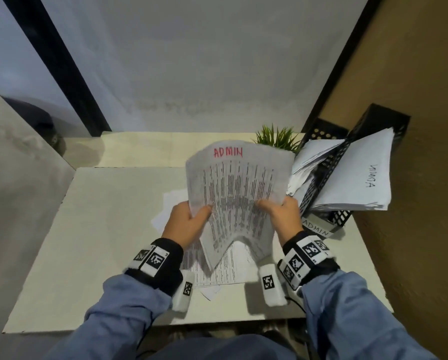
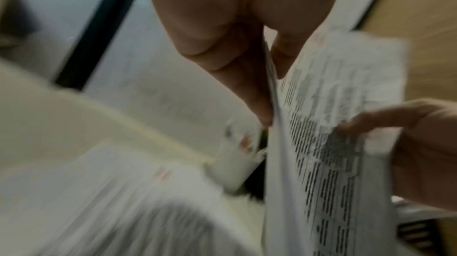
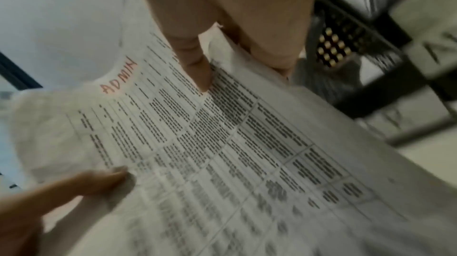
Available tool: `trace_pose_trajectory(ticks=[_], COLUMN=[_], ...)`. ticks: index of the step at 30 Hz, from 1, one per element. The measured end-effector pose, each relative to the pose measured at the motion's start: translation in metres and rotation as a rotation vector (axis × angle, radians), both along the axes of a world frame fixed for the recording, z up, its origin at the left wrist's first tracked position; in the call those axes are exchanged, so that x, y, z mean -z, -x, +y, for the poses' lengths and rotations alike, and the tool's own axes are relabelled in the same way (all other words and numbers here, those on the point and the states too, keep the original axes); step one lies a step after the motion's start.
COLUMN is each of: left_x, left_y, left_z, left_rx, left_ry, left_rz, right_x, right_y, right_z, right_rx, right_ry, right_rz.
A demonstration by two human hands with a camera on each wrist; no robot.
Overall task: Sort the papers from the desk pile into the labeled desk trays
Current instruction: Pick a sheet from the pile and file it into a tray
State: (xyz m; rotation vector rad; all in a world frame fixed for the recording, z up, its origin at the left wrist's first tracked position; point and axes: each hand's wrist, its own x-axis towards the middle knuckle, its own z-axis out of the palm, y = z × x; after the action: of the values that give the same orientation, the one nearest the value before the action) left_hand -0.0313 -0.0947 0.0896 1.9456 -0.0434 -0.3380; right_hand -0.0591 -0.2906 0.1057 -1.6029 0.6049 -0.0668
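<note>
— Both arms are out in front, blue sleeves, black wristbands with white marker tags on each wrist.

— And the hands?

— Left hand (image 1: pixel 185 224) raised, thumb lying over the near face of the sheet (image 1: pixel 237 193), fingers behind it. Right hand (image 1: pixel 281 215) level with it, thumb on top too, pinching the opposite edge.

— So both are gripping?

— Both, palms turned inward.

Both hands hold 1 sheet (image 1: pixel 237 193) up over the desk (image 1: pixel 108 229): left hand (image 1: pixel 185 224) on its left edge, right hand (image 1: pixel 280 216) on its right edge. Paper pile (image 1: pixel 217 271) lies on desk under the sheet. 2 trays (image 1: pixel 329 162) sit at right, papers in them. Plant (image 1: pixel 276 136) behind the sheet, left of trays.
</note>
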Motion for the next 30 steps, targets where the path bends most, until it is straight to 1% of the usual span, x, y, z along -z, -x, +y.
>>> trace_pose_trajectory(ticks=[4, 6, 7, 8, 9, 10, 11, 12, 13, 14, 16, 19, 22, 25, 27, 28, 29, 30], left_x=[-0.068, -0.101, -0.115, -0.127, -0.137, -0.144, -0.151, -0.156, -0.159, -0.159, -0.155, -0.142, -0.126, -0.110, -0.097, -0.090, -0.083, -0.078], left_y=[-0.005, -0.005, -0.004, -0.004, -0.003, -0.004, -0.003, -0.002, -0.001, -0.001, -0.001, -0.003, -0.003, -0.002, -0.004, -0.005, -0.006, -0.008], left_z=[-0.030, -0.049, -0.059, -0.069, -0.081, -0.092, -0.104, -0.116, -0.128, -0.140, -0.164, -0.199, -0.229, -0.254, -0.267, -0.272, -0.277, -0.281], left_rx=[0.143, 0.202, 0.230, 0.248, 0.258, 0.262, 0.269, 0.281, 0.298, 0.311, 0.327, 0.388, 0.423, 0.445, 0.453, 0.449, 0.446, 0.444], left_ry=[-0.050, -0.048, -0.048, -0.052, -0.060, -0.083, -0.112, -0.136, -0.152, -0.163, -0.192, -0.225, -0.210, -0.259, -0.266, -0.250, -0.237, -0.229], left_rz=[-0.233, -0.366, -0.426, -0.478, -0.527, -0.578, -0.635, -0.677, -0.715, -0.746, -0.782, -0.807, -0.767, -0.703, -0.652, -0.629, -0.605, -0.588], right_x=[-0.044, -0.053, -0.054, -0.052, -0.052, -0.048, -0.045, -0.040, -0.034, -0.028, -0.022, -0.027, -0.036, -0.042, -0.048, -0.053, -0.058, -0.063], right_y=[0.003, 0.009, 0.011, 0.014, 0.018, 0.021, 0.024, 0.026, 0.027, 0.027, 0.026, 0.027, 0.031, 0.032, 0.030, 0.031, 0.031, 0.030], right_z=[-0.060, -0.095, -0.111, -0.127, -0.141, -0.153, -0.163, -0.169, -0.174, -0.178, -0.180, -0.180, -0.183, -0.185, -0.187, -0.186, -0.184, -0.184], right_rx=[0.073, 0.232, 0.356, 0.480, 0.572, 0.611, 0.587, 0.531, 0.476, 0.442, 0.436, 0.413, 0.351, 0.341, 0.349, 0.307, 0.259, 0.253], right_ry=[0.108, 0.244, 0.345, 0.459, 0.552, 0.599, 0.596, 0.523, 0.418, 0.328, 0.273, 0.341, 0.434, 0.546, 0.565, 0.555, 0.523, 0.494], right_rz=[-0.259, -0.308, -0.282, -0.211, -0.095, 0.064, 0.222, 0.329, 0.361, 0.335, 0.254, 0.171, 0.102, 0.116, 0.112, 0.165, 0.260, 0.304])
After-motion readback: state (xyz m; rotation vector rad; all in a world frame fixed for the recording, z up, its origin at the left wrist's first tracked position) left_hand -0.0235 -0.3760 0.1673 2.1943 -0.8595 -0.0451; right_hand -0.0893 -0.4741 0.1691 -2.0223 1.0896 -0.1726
